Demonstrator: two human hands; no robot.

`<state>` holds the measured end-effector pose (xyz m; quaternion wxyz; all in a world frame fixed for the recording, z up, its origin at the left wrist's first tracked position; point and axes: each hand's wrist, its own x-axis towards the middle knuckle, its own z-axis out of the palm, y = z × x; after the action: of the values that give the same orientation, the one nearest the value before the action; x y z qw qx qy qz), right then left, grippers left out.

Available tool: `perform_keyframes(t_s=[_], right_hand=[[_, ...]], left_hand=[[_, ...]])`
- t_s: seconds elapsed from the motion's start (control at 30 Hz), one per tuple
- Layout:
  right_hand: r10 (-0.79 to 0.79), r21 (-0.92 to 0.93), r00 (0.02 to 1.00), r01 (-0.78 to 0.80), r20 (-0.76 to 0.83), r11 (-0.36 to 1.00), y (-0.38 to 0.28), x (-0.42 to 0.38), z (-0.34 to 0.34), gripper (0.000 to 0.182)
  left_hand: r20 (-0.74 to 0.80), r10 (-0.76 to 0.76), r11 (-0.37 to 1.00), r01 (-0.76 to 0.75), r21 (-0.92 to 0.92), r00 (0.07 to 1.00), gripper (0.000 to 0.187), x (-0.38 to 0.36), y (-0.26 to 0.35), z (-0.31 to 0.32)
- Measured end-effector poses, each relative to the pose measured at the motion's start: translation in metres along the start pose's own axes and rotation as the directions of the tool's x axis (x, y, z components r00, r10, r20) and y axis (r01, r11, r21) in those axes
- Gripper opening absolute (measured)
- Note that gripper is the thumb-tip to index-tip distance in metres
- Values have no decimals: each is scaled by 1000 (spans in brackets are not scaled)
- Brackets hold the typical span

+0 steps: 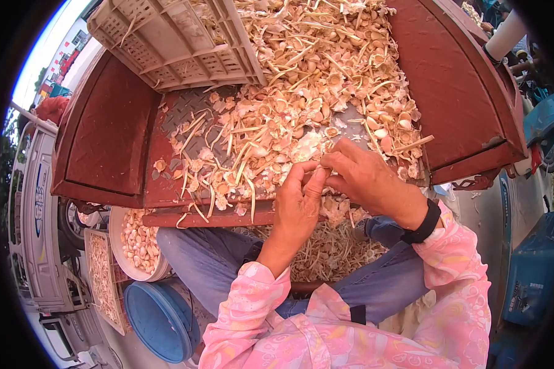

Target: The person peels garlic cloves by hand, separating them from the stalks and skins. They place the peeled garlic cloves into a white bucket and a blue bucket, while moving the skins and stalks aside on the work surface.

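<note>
My left hand [301,200] and my right hand [366,178] meet over the near edge of a red metal cart bed [212,217]. Fingertips of both are pinched together, touching each other. Whatever small piece sits between them is mostly hidden by the fingers. Just beyond lies a wide heap of garlic cloves, papery skins and dry stalks [301,92]. A pale clump of garlic skin [309,146] is right behind the fingertips. Loose cloves [381,133] show to the right of my right hand.
A beige plastic crate [172,58] stands tilted on the bed's left. At lower left are a white bucket of peeled cloves [140,240], a shallow crate of garlic [103,270] and a blue bucket [160,320]. More stalks [326,255] lie between my legs. Vehicles flank both sides.
</note>
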<state>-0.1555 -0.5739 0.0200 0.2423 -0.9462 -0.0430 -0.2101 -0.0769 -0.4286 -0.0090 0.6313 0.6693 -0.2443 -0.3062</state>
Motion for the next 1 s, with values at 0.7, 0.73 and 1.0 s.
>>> perform_keyframes(t_s=[0.7,0.73,1.0], right_hand=[[100,-291,961,-21,259,956,-12,19,15,36],[134,-281,933,-38,333,959,-18,20,9,34],[27,-63,983,-15,180,998,2,59,32,17]], left_hand=[[-818,235,951,51,306,525,24,-98,2,-322],[-745,366,830,168,533,557,25,-111,-21,-358],[-115,559,581,-289,760,821,25,-21,43,-165]])
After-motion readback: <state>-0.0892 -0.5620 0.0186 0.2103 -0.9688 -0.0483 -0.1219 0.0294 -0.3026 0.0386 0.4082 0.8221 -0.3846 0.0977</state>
